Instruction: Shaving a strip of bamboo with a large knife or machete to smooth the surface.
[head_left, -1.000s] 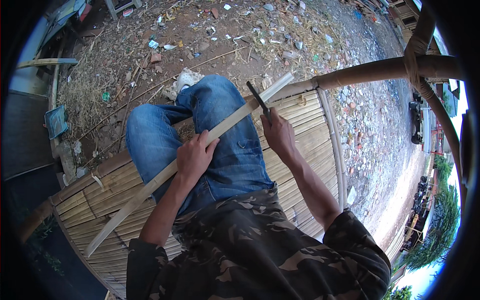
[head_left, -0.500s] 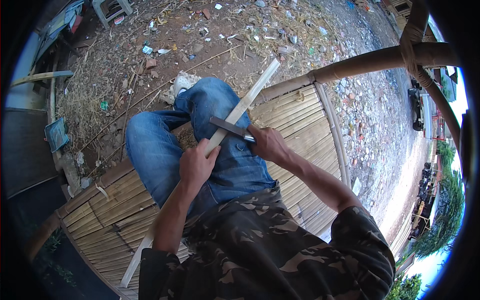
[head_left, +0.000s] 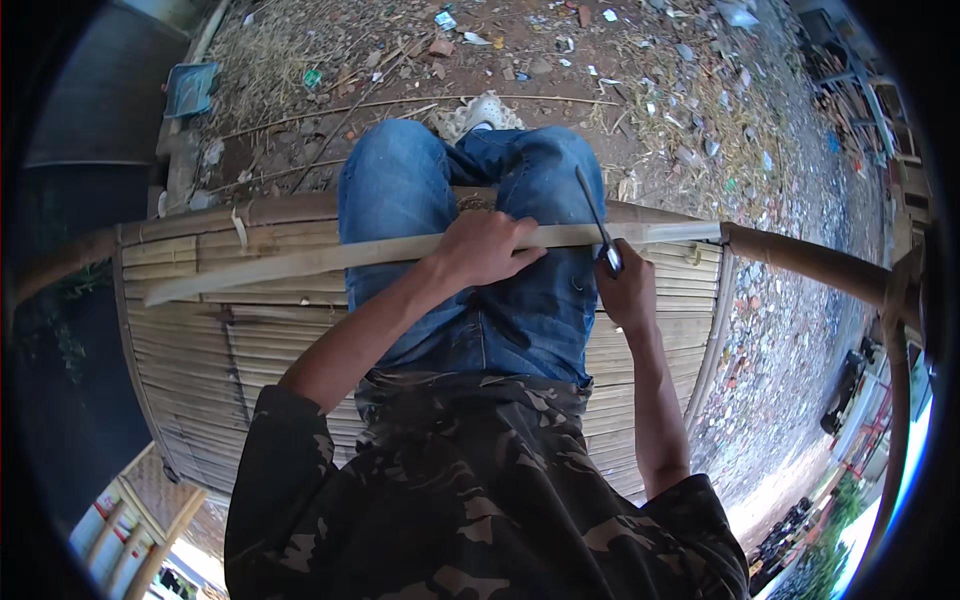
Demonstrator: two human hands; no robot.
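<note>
A long pale bamboo strip (head_left: 300,264) lies crosswise over my jeans-clad thighs, its left part reaching out past my left leg. My left hand (head_left: 487,247) is closed round it near the middle. In my right hand (head_left: 628,288) I grip a knife (head_left: 592,205) by its handle, which my fingers mostly hide. Its dark blade is seen nearly edge-on, slanting away from me across the strip over my right thigh. Whether the blade touches the strip I cannot tell.
I sit on a bench of bamboo slats (head_left: 240,345) with a thick bamboo pole (head_left: 810,268) at its right. Beyond my knees the dirt ground (head_left: 400,75) is strewn with litter and dry stalks. A blue-green basket (head_left: 190,90) stands at the far left.
The strip has swung from a steep slant to nearly level across my thighs. The knife blade now points away instead of lying broadside to the left. The whole view has turned.
</note>
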